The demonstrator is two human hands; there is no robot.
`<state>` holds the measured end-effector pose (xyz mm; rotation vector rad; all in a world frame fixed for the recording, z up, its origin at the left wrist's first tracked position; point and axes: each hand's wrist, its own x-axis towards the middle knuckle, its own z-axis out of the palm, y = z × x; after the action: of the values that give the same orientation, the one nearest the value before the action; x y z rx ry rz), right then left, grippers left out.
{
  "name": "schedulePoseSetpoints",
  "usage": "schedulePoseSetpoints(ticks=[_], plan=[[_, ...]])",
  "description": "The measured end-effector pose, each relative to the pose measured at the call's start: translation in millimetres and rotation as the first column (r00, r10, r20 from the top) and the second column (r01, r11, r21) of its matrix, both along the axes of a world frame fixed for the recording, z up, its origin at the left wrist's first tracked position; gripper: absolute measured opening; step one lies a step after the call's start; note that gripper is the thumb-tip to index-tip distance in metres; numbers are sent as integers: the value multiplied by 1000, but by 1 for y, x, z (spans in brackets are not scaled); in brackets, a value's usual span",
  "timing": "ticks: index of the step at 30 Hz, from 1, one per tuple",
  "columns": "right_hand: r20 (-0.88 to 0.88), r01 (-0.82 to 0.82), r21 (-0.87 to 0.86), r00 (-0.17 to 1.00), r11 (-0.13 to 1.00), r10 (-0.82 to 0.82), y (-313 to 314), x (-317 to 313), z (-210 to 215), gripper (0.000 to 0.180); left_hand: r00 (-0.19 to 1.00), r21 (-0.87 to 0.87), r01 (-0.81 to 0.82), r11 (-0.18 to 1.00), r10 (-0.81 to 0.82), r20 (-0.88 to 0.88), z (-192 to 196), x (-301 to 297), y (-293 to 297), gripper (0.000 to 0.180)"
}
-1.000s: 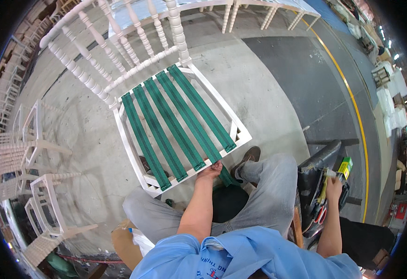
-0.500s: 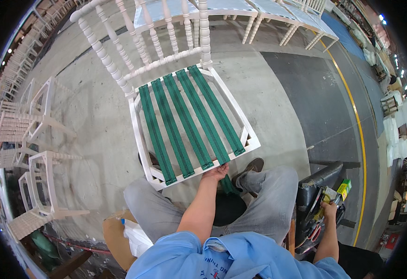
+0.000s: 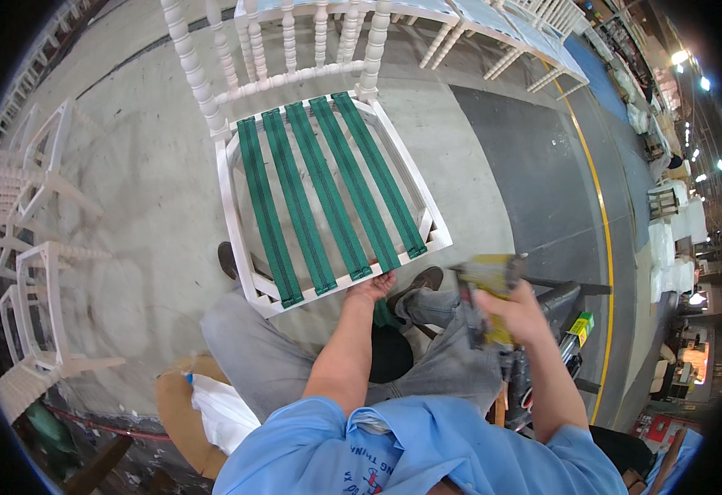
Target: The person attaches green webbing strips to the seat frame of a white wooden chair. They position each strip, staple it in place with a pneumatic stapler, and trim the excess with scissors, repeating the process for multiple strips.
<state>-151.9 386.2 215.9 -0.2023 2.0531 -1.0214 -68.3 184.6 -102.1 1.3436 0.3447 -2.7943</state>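
Note:
In front of me stands a white chair frame [image 3: 231, 216] with turned back spindles. Several green webbing straps [image 3: 318, 202] run across its open seat from back rail to front rail. My left hand [image 3: 373, 286] is at the front rail, its fingers closed on the loose end of one green strap, part of which hangs below. My right hand [image 3: 514, 313] grips a yellow and black staple gun [image 3: 486, 289], smeared by motion, to the right of the seat and apart from it.
At my right is a black padded stand [image 3: 555, 305] with a green and yellow box [image 3: 580, 328] and tools. White chairs [image 3: 43, 264] stand at the left, others [image 3: 452, 25] behind. A white bag [image 3: 221, 412] lies by my left leg.
My right hand has lifted the staple gun off the black stand and brought it left towards the chair. My left hand stays at the strap. The view has shifted slightly.

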Motion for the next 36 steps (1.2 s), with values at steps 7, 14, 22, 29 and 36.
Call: schedulePoseSetpoints(ticks=[7, 14, 22, 29, 36], plan=[[88, -96, 93, 992, 991, 88, -94, 7, -62, 42, 999, 15, 24, 1000, -24, 33, 5, 1, -4, 24], [69, -135, 184, 990, 974, 125, -103, 9, -72, 41, 997, -18, 31, 999, -29, 76, 10, 3, -4, 39], [36, -196, 162, 981, 967, 192, -108, 15, -76, 45, 998, 20, -50, 999, 50, 30, 8, 4, -10, 24], [74, -214, 170, 976, 962, 204, -110, 21, -71, 43, 992, 115, -128, 985, 128, 10, 6, 3, -7, 31], [192, 98, -89, 978, 991, -79, -75, 8, -31, 38, 954, -88, 196, 977, -210, -212, 9, 6, -7, 44]])
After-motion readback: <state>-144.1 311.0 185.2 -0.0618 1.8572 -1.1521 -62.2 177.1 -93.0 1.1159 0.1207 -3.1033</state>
